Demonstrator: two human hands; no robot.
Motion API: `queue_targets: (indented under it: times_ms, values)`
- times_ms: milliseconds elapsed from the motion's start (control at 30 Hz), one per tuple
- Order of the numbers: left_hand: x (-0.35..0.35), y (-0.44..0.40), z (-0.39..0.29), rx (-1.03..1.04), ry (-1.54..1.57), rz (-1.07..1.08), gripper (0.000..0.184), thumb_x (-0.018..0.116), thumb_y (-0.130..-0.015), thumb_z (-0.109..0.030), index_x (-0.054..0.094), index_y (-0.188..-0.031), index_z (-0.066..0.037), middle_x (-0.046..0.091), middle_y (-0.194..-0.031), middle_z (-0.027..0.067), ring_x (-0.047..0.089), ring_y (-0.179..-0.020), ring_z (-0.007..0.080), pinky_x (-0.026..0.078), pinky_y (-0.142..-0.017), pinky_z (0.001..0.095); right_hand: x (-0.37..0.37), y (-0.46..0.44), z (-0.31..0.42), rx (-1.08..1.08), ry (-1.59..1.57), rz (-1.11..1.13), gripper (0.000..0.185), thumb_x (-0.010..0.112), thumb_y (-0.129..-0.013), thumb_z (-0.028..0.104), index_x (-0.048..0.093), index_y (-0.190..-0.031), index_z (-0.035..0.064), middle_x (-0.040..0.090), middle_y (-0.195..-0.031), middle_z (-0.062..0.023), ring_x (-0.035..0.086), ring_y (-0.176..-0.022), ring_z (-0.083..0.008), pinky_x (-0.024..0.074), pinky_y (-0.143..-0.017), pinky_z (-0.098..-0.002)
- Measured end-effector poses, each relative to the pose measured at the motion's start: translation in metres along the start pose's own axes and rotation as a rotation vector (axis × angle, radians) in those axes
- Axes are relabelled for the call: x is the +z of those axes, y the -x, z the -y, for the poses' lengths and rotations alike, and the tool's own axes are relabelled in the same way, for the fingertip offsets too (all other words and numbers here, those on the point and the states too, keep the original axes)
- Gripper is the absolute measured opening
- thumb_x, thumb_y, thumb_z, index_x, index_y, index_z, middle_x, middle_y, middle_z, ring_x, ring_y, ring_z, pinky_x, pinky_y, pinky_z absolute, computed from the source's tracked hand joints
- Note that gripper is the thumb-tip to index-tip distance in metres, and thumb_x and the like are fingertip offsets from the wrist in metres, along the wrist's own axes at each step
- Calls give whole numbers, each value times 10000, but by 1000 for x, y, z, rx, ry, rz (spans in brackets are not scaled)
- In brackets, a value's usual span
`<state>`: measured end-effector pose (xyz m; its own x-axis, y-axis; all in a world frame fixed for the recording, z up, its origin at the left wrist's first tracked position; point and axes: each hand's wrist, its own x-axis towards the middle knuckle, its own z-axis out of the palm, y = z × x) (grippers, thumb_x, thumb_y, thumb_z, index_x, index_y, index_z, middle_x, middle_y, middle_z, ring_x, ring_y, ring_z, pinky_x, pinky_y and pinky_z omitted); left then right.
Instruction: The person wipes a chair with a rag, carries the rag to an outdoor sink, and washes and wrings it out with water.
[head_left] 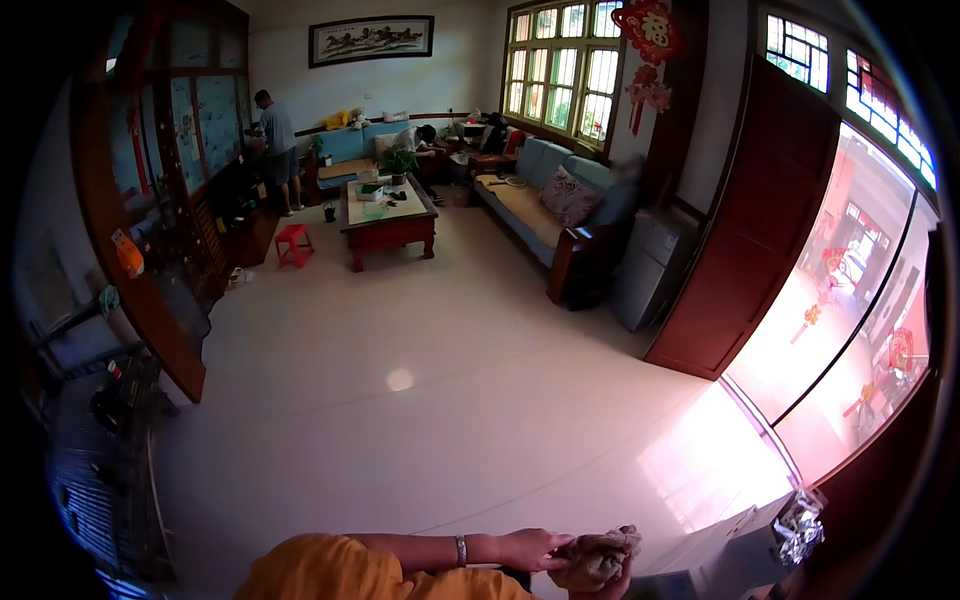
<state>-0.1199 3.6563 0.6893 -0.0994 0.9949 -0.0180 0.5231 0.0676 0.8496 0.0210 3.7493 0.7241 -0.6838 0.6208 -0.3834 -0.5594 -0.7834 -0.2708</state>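
At the bottom edge of the head view, a crumpled brown cloth [597,558] is held between my two hands. My left hand [525,549], with a watch on its wrist, reaches in from the left and grips the cloth's near side, fingers closed. Under and to the right of the cloth, my right hand [622,583] shows only in part, wrapped against it. An orange sleeve [320,570] covers my upper arm.
A box-like unit [735,548] with crumpled foil [800,527] stands at right. Farther off are a red stool [293,245], low table [388,232], sofa [535,207], small fridge [652,268] and brown door [755,215]. One person [276,145] stands; another [422,142] bends over.
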Motion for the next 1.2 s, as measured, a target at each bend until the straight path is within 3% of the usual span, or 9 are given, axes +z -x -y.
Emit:
queue_targets:
  times_ms: [100,200,333,400,533,767,967,1067,1200]
  values:
    - [-10,-72,1,83,32,-42,444,562,-844,-331,465,-1147,-22,607,-959,170,598,-865,334,471,-746,400,18,-48,48,-32,146,-80,291,454,-898,275,489,-1142,121,533,-1012,-44,512,-921,-146,392,-889,-323]
    - [-13,-141,-4,93,89,-64,448,560,-850,-325,455,-1166,-25,609,-970,167,606,-876,314,475,-760,392,17,-101,108,33,213,260,392,444,-885,345,465,-1186,96,520,-1096,-83,493,-1038,-197,364,-957,-392]
    - [-24,-200,-5,57,158,-76,461,555,-855,-322,441,-1190,-27,612,-990,170,617,-890,293,484,-772,377,17,-156,147,77,40,228,439,452,-883,366,420,-1253,133,505,-1189,-83,466,-1126,-228,362,-977,-399]
    - [-26,-230,8,20,176,-52,470,557,-853,-322,436,-1198,-27,615,-993,170,620,-895,289,488,-775,371,55,-163,151,-82,357,-54,456,451,-890,368,400,-1278,134,515,-1179,-68,476,-1110,-218,363,-974,-395]
    - [-39,-294,28,-23,177,15,499,560,-848,-320,428,-1216,-9,621,-998,174,627,-900,283,494,-784,360,53,-222,183,-66,337,-121,470,454,-893,376,390,-1294,140,516,-1179,-53,476,-1109,-213,366,-973,-391]
    - [-75,-445,40,46,193,70,552,545,-852,-343,405,-1246,18,609,-1018,190,624,-881,289,490,-785,366,87,-335,265,-197,355,-121,416,457,-892,382,446,-1224,133,529,-1149,-55,493,-1079,-223,381,-955,-388]
    - [-112,-584,32,231,148,158,344,540,-841,-312,490,-1025,-25,596,-943,164,596,-873,313,470,-766,389,117,-415,346,-313,317,-127,398,436,-898,387,473,-1168,97,531,-1113,-71,508,-1016,-244,411,-915,-403]
    - [-116,-640,27,267,136,246,289,552,-824,-282,488,-963,-37,581,-885,153,572,-838,324,449,-728,399,117,-447,379,-306,430,110,393,433,-895,389,483,-1135,82,530,-1111,-82,503,-1025,-250,394,-932,-398]
    - [-105,-700,27,239,108,252,328,560,-819,-279,491,-1015,-25,598,-890,203,574,-855,370,450,-762,423,105,-497,421,-294,33,-89,290,478,-881,303,503,-1024,52,540,-1035,-69,497,-950,-191,346,-927,-387]
